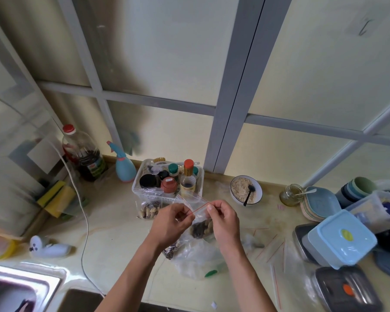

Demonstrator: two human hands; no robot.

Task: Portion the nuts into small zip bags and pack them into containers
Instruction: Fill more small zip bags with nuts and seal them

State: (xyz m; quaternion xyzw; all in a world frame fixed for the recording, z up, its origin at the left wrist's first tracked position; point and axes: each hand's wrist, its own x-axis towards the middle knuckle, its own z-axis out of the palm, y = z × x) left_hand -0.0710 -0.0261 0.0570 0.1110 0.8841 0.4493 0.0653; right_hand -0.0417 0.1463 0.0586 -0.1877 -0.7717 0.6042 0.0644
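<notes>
A small clear zip bag [202, 226] with a red seal strip hangs between my hands above the counter, with dark and pale nuts in its bottom. My left hand [171, 221] pinches the left end of the strip. My right hand [224, 218] pinches the right end. A filled small bag of nuts [148, 209] lies at the foot of the white basket. A larger clear bag of nuts [189, 257] lies under my wrists. Several empty zip bags [273, 248] are spread to the right. A light blue lidded container [340, 240] sits on stacked metal-lidded boxes [347, 289].
A white basket [139, 185] of bottles stands behind the bags, a bowl of oats with a spoon [245, 190] to its right. A spray bottle [124, 165], a large dark bottle [83, 154] and sponges [56, 199] stand left. A sink [20, 287] is bottom left.
</notes>
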